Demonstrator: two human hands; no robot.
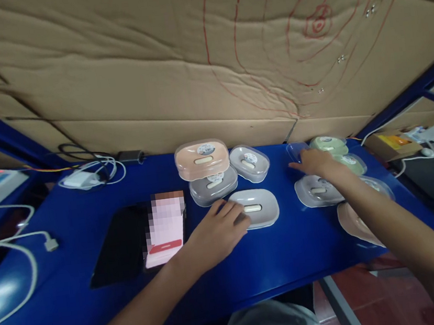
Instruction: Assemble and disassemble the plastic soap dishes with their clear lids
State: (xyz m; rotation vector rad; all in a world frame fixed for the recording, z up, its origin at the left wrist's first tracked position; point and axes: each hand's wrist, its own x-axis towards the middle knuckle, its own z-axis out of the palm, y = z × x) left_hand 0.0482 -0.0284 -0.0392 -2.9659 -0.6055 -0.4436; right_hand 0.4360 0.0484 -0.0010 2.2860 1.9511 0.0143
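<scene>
On the blue table, an uncovered pale grey oval soap dish (268, 209) with a cream bar in its middle lies in front of me. My left hand (225, 227) has its fingers curled over the dish's left rim. Farther right, my right hand (314, 163) grips a clear plastic lid (295, 149) near the back of the table; the hand hides part of it. Below that hand sits a lidded grey soap dish (315, 191). Two green soap dishes (328, 143) stand behind and right of it. A peach soap dish (354, 219) is partly covered by my right forearm.
A lidded peach dish (203, 159) rests on a grey dish (212, 188), beside another grey one (251, 163). Left of them lie a lit phone (165, 229) and a black flat object (118, 243). White cables (31, 259) and a charger (82, 179) are at left. Cardboard (129, 62) walls the back.
</scene>
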